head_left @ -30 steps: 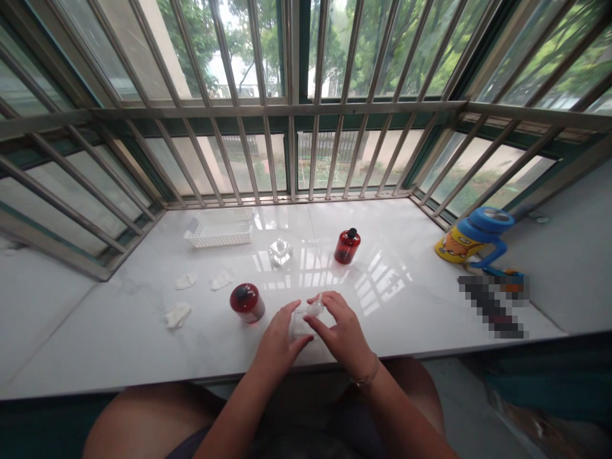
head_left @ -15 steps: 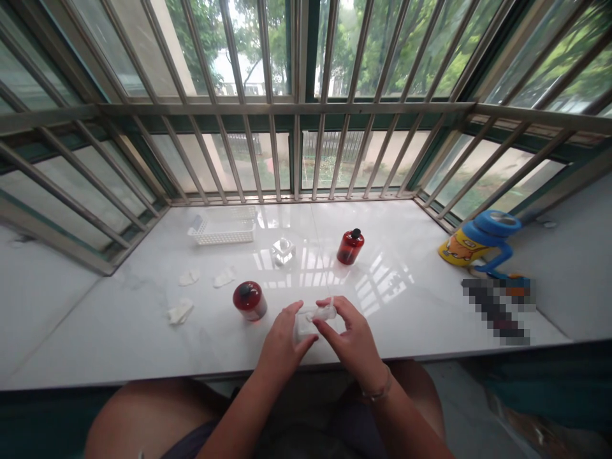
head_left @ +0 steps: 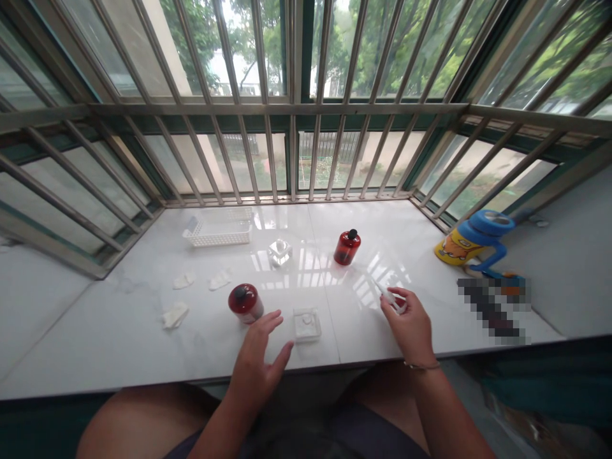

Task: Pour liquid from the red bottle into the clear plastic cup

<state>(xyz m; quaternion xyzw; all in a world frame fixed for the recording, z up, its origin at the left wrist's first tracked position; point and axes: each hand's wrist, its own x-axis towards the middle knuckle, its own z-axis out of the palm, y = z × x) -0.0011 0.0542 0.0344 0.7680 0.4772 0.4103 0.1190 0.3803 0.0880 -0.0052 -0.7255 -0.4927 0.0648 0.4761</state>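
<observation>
A small clear square bottle (head_left: 306,324) stands on the white marble sill near its front edge. My left hand (head_left: 255,364) hovers just left of it, fingers spread, holding nothing. My right hand (head_left: 409,322) is off to the right of the bottle, pinching a small clear stopper or cap (head_left: 389,297) close to the sill surface. A red jar with a dark lid (head_left: 245,302) sits just left of and behind the clear bottle.
A red bottle with a black cap (head_left: 347,247), a clear glass cube bottle (head_left: 280,251) and a white plastic basket (head_left: 218,231) sit farther back. Cotton pads (head_left: 176,314) lie at left. A yellow and blue cup (head_left: 473,240) stands at right. Window bars close off the back.
My right hand pulled the clear piece off the small bottle and carried it right. My left hand let go of the bottle and drew back, leaving it standing on the sill.
</observation>
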